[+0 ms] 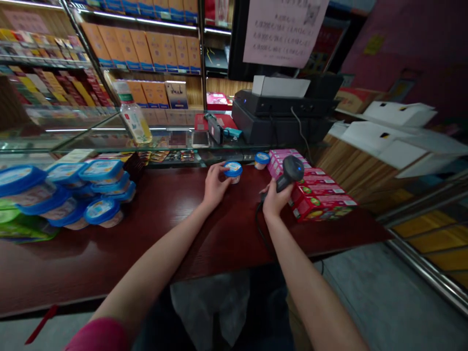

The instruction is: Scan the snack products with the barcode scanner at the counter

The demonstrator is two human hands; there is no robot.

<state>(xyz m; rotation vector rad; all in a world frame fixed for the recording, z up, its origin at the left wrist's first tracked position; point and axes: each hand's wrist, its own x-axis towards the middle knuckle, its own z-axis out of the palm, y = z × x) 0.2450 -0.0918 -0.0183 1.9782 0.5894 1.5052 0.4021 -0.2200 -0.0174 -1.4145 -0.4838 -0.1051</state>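
Observation:
My left hand (216, 184) has its thumb and fingers closed round the side of a small tub with a blue lid (233, 170), at the middle of the dark red counter (175, 204). In my right hand (275, 199) is a black barcode scanner (292, 169), gripped by its handle with the head raised. Its cable hangs down over the counter. A second blue-lidded tub (262, 160) stands between the scanner and the back edge. Beside my right hand lies a row of red and pink boxes (318, 195).
Stacked blue-lidded tubs (103, 210) fill the counter's left side, by a green package (25, 224). A glass case behind carries a bottle (134, 119) and phones (201, 139). Black cash-register equipment (281, 122) stands back right. White boxes (398, 146) are at right.

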